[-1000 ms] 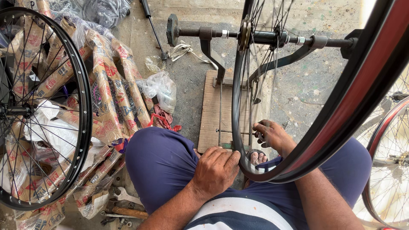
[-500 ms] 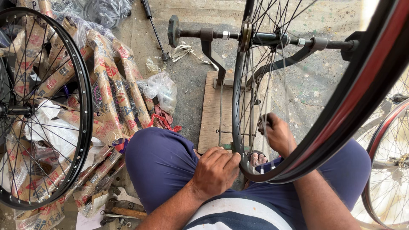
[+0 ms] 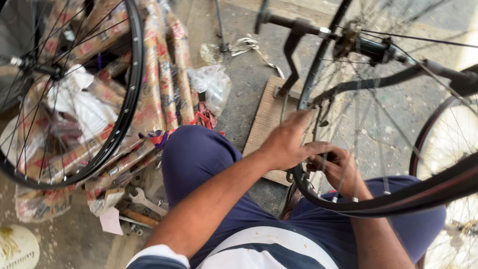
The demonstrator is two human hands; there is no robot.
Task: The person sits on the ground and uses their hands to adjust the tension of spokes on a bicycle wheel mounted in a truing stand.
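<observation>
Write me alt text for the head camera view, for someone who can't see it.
Seen from above, a seated person's left hand and right hand meet at the black rim of a bicycle wheel held in a truing stand on a wooden board. To the left, another spoked wheel leans over paper-wrapped bundles on the concrete floor.

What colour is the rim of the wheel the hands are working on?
Black, seen in the head view: the rim curves under both the left hand and right hand.

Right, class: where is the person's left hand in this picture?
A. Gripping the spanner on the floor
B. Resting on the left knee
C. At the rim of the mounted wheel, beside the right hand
C: the left hand reaches across to the wheel rim, close to the right hand.
</observation>
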